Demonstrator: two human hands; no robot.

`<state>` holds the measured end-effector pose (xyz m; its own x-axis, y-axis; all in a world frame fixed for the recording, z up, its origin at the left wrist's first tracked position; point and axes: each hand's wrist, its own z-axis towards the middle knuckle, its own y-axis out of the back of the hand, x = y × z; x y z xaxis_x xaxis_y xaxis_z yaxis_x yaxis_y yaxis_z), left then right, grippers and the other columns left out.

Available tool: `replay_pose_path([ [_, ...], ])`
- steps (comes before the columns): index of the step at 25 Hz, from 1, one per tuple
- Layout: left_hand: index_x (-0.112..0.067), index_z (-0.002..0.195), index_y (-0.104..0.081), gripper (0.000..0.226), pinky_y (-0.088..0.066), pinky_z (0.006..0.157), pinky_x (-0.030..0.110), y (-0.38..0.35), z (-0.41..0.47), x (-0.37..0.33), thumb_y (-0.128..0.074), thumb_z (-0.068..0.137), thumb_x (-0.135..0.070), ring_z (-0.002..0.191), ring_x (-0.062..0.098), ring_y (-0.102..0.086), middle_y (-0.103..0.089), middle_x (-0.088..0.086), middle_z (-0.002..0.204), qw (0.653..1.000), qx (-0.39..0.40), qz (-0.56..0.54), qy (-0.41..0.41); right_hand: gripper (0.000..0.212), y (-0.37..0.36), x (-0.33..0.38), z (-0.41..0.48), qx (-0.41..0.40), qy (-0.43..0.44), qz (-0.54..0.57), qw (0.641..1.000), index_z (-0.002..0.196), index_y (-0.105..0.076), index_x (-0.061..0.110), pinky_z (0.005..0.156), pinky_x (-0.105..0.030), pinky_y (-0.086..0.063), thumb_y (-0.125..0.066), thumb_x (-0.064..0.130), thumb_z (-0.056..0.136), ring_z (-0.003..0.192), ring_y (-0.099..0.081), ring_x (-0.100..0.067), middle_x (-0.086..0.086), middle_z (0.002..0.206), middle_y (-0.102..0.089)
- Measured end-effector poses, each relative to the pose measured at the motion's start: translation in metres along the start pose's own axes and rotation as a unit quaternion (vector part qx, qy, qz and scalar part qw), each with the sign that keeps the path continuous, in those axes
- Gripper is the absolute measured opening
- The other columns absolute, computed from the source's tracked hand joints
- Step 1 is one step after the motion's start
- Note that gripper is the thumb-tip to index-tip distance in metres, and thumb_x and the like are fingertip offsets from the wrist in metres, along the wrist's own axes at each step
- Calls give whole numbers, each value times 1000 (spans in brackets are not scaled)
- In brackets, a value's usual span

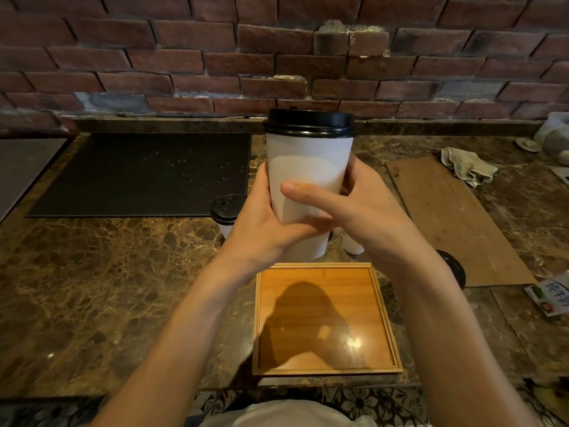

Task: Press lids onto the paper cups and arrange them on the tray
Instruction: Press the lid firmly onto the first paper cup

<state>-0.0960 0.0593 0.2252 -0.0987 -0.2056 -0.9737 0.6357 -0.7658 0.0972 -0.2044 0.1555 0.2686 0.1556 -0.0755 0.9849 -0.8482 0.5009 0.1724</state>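
A tall white paper cup (308,167) with a black lid (308,123) on top is held upright in the air above the counter, beyond the tray. My left hand (261,223) grips its lower left side and my right hand (363,211) wraps its right side, thumb across the front. A square wooden tray (326,318) lies on the counter below, with nothing on it. A second lidded cup (226,211) stands left of my hands. Another white cup (353,246) peeks out behind my right hand. A loose black lid (452,268) lies by my right wrist.
A black mat (138,174) covers the counter at the back left. A long wooden board (455,220) lies at the right with a crumpled cloth (468,166) at its far end. A packet (551,294) sits at the right edge. A brick wall stands behind.
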Motion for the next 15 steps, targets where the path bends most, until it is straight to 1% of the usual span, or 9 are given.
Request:
replay_pose_path([
  [2, -29, 132, -30, 87, -52, 72, 12, -4, 0, 3, -83, 65, -15, 103, -6, -58, -52, -12, 116, 1000, -20, -5, -6, 70, -5, -2, 0, -34, 8, -34, 999, 129, -49, 27, 76, -22, -59, -83, 40, 70, 98, -63, -4, 11, 113, -62],
  [5, -16, 139, -27, 90, -51, 76, 12, -7, 0, 7, -80, 67, 0, 108, -4, -56, -51, -9, 119, 999, -34, -7, -15, 76, -13, -7, 0, -73, 15, -55, 996, 130, -48, 24, 86, -37, -58, -85, 42, 67, 108, -61, -13, 5, 119, -61],
  [7, -12, 141, -26, 92, -51, 76, 11, -7, 0, 8, -79, 67, 2, 108, -4, -56, -52, -9, 119, 1000, -27, 0, -13, 75, -15, -8, 0, -81, 17, -56, 995, 129, -49, 25, 86, -38, -58, -86, 42, 67, 107, -61, -12, 5, 118, -61],
  [10, -18, 138, -29, 90, -51, 75, 11, -4, 1, 5, -80, 65, -2, 107, -7, -56, -51, -13, 117, 1000, -15, 9, -7, 72, -11, -7, 0, -77, 25, -53, 995, 127, -50, 27, 85, -38, -58, -86, 42, 67, 105, -61, -9, 8, 116, -61],
  [12, -28, 133, -31, 87, -50, 73, 8, 0, 1, 2, -83, 64, -14, 105, -11, -55, -52, -18, 115, 1000, -1, 16, -7, 70, -8, -5, 0, -62, 25, -43, 997, 127, -49, 29, 83, -37, -60, -85, 40, 68, 104, -62, -8, 10, 115, -61],
  [14, -35, 129, -34, 87, -50, 73, 9, 5, 1, -1, -85, 60, -24, 105, -9, -56, -54, -21, 114, 1000, 24, 13, -2, 68, -3, -4, 0, -38, 26, -28, 999, 127, -50, 30, 83, -35, -60, -85, 38, 69, 103, -63, -7, 12, 114, -62],
  [15, -36, 128, -36, 88, -51, 73, 11, 8, 1, -2, -86, 57, -25, 106, -5, -57, -55, -19, 114, 999, 37, 7, 4, 69, -1, -3, 0, -25, 27, -21, 999, 128, -50, 29, 82, -34, -60, -85, 37, 69, 103, -64, -8, 11, 114, -63],
])
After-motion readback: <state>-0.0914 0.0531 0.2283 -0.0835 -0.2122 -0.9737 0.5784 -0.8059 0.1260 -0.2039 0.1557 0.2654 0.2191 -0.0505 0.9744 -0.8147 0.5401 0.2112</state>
